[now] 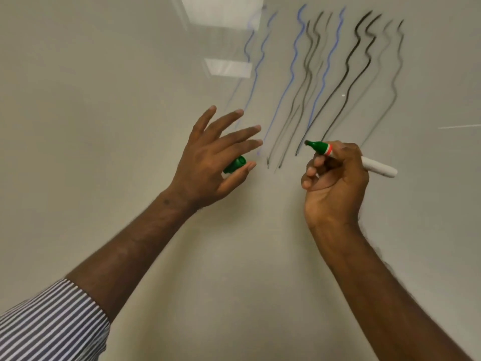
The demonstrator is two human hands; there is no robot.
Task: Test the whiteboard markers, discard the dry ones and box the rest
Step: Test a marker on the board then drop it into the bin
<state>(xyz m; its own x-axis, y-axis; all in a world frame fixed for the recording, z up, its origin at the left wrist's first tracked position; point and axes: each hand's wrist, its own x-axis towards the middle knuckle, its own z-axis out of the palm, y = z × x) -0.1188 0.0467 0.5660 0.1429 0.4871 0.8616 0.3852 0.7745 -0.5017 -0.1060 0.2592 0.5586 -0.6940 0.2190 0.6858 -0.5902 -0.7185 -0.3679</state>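
Fingers (pixel 316 162) of my right hand (pixel 335 183) clamp the light, stiff, slick green marker (pixel 322 147) near its nib, just below the whiteboard squiggles (pixel 346 66), while my left hand (pixel 216 157), fingers otherwise splayed, pinches its cap (pixel 235 164).

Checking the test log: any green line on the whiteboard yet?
No: the whiteboard shows only blue and black wavy lines, and the uncapped green marker sits in the right hand.
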